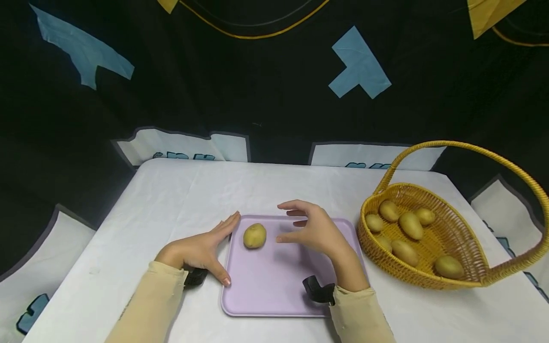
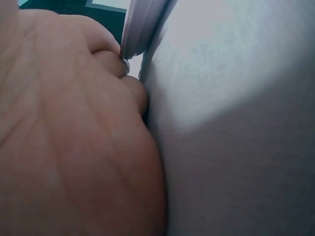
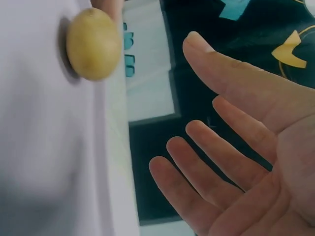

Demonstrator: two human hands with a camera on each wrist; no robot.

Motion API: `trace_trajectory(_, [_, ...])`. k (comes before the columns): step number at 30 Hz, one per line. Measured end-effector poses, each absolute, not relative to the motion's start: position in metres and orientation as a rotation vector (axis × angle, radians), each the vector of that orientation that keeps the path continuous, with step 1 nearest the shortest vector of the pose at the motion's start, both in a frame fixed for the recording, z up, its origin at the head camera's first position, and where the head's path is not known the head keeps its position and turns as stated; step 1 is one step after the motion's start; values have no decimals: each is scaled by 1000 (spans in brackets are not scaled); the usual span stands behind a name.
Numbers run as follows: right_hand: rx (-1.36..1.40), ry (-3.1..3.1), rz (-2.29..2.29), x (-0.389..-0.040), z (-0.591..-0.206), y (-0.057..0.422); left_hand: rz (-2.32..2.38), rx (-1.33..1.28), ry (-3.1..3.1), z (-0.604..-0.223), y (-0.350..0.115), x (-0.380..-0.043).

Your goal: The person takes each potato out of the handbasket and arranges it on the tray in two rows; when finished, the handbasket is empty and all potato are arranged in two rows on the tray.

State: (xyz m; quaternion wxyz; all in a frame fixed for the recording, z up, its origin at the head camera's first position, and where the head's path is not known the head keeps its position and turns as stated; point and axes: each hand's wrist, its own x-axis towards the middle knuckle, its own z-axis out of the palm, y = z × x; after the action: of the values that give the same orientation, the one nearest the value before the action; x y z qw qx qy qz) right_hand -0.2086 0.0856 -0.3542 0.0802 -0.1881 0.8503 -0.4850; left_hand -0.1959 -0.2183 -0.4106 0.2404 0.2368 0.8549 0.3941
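Note:
A single potato [image 1: 255, 236] lies near the far left corner of a lilac tray [image 1: 274, 286]. My left hand [image 1: 201, 250] rests at the tray's left edge, fingers and thumb spread, with the thumb tip touching the rim. In the left wrist view the palm [image 2: 78, 132] fills much of the picture, its side on the cloth. My right hand [image 1: 315, 228] hovers over the tray to the right of the potato, holding nothing. Its fingers are parted from the thumb in the right wrist view, where the potato [image 3: 93, 44] sits apart from them.
A yellow wicker basket [image 1: 465, 228] with a tall arched handle [image 1: 484, 150] stands right of the tray, close to its edge. Several potatoes [image 1: 411, 225] lie inside. White cloth [image 1: 171, 205] covers the table, and a dark printed curtain [image 1: 257, 90] hangs behind it.

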Motion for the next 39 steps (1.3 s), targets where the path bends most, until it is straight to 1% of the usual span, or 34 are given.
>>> trace_trajectory(9, [-596,2637,-1355,-203,-339,131,1083,646,2336,-411,-217,-195])
trace_trajectory(18, [-528,2721,-1377,-202,-332,183,1077,673,2347,-412,-214,-199])
trace_trajectory(24, [-415,2747,-1365,-199,-325,201,1084,647,2344,-414,-215,-199])
trace_trajectory(33, [-418,2718,-1368,-204,-326,213,1136,645,2328,-419,-216,-199])
trace_trajectory(39, [-432,2717,-1241,-210,-313,238,1125,649,2332,-418,-215,-199])
